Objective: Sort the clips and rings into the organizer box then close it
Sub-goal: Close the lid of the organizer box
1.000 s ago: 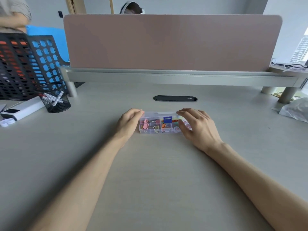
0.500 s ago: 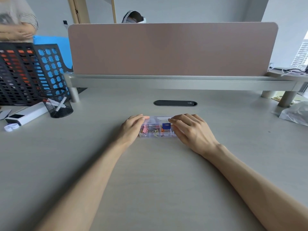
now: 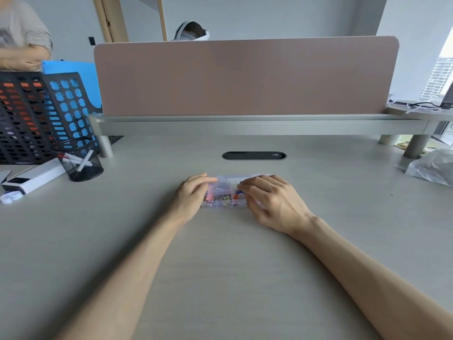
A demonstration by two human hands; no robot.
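A small clear plastic organizer box (image 3: 224,203) lies on the grey desk in front of me, with colourful clips visible through its compartments. Its clear lid (image 3: 221,186) lies down over the compartments. My left hand (image 3: 192,196) rests on the box's left end, fingers on the lid. My right hand (image 3: 272,201) covers the right end, fingers pressing on top of the lid. The right part of the box is hidden under that hand.
A black mesh pen cup (image 3: 79,159) and a white device (image 3: 31,179) stand at the left, with black file racks (image 3: 36,114) behind. A pink divider (image 3: 245,77) walls the back. A cable slot (image 3: 253,155) lies beyond the box. A plastic bag (image 3: 434,166) sits far right. A person's arm (image 3: 22,57) shows top left.
My right hand has slid left over the box and both hands have closed in on it. The lid has come down over the compartments.
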